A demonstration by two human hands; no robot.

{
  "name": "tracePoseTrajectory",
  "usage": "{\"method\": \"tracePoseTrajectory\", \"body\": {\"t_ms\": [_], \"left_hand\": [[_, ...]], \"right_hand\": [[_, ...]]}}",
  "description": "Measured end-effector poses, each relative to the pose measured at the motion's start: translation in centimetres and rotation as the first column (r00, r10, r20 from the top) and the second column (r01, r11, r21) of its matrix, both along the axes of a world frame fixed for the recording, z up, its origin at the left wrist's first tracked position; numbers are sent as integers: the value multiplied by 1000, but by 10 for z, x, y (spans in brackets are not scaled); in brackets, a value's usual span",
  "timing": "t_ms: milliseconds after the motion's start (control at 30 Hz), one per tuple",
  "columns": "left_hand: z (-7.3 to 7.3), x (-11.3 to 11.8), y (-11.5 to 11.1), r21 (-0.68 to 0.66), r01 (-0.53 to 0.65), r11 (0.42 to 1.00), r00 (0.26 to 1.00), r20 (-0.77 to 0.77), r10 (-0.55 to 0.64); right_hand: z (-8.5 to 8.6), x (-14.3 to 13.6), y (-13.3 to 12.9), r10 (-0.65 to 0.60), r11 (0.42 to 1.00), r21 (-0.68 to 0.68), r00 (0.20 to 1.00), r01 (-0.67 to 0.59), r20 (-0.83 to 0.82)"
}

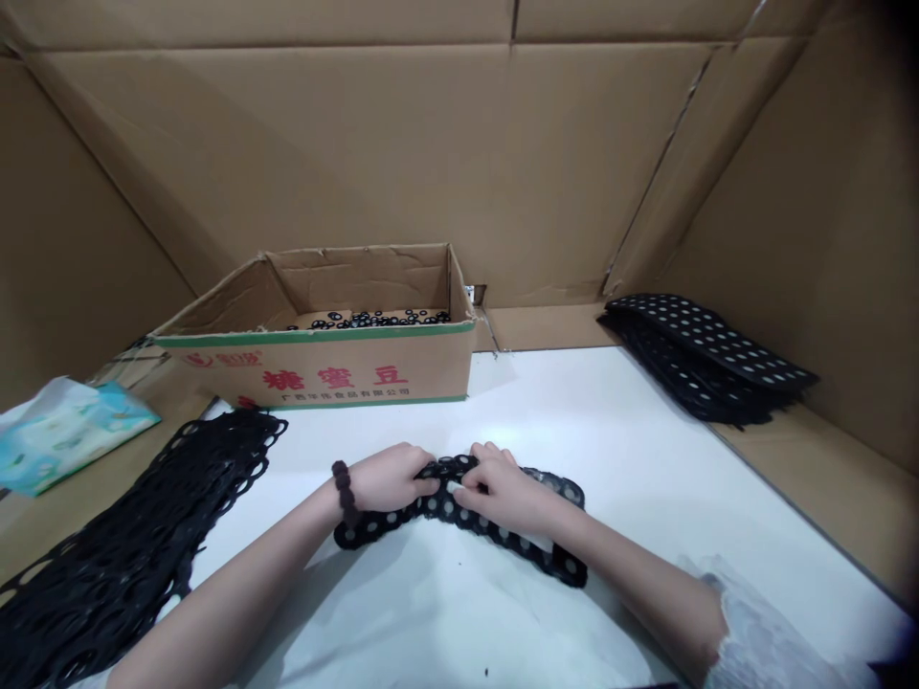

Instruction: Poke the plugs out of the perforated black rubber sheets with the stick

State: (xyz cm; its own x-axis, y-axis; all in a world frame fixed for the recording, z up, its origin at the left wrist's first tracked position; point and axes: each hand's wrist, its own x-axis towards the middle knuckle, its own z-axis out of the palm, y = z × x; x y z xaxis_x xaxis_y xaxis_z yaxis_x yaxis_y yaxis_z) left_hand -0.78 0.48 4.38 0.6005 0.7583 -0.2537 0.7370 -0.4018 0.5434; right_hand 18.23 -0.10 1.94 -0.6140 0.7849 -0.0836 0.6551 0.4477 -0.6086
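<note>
A black perforated sheet [503, 538] with rows of round holes lies bent across the white table in front of me. My left hand [392, 477], with a dark beaded band at the wrist, pinches its upper middle part between thumb and fingers. Close beside it, my right hand [511, 493] is closed on the same sheet, thumb pressed toward the fingertips. The two hands are only a short gap apart. The sheet's ends stick out past both hands, and part of it is hidden under the right hand.
Behind my hands stands an open cardboard box [373, 364] holding many small black rings [380, 320]. A heap of black lattice sheets [129, 536] lies left, near a tissue pack [72, 431]. Stacked black perforated sheets [704, 354] rest at the right. Cardboard walls [359, 144] enclose the white table [402, 612].
</note>
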Motion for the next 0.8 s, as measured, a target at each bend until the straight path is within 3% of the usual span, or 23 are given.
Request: {"method": "tracePoseTrajectory", "body": {"t_ms": [167, 333, 567, 800], "left_hand": [[-1, 10, -10, 92, -3, 996, 1000, 0, 3], [-1, 12, -11, 163, -73, 984, 997, 23, 70], [-9, 8, 4, 262, -154, 953, 975, -114, 190], [-11, 5, 10, 156, -167, 974, 981, -73, 180]], "right_hand": [[-14, -12, -10, -172, 966, 191, 985, 172, -19], [-9, -11, -2, -193, 932, 312, 981, 183, 1], [8, 8, 14, 57, 994, 94, 998, -61, 40], [-1, 0, 6, -32, 977, 212, 998, 21, 49]]}}
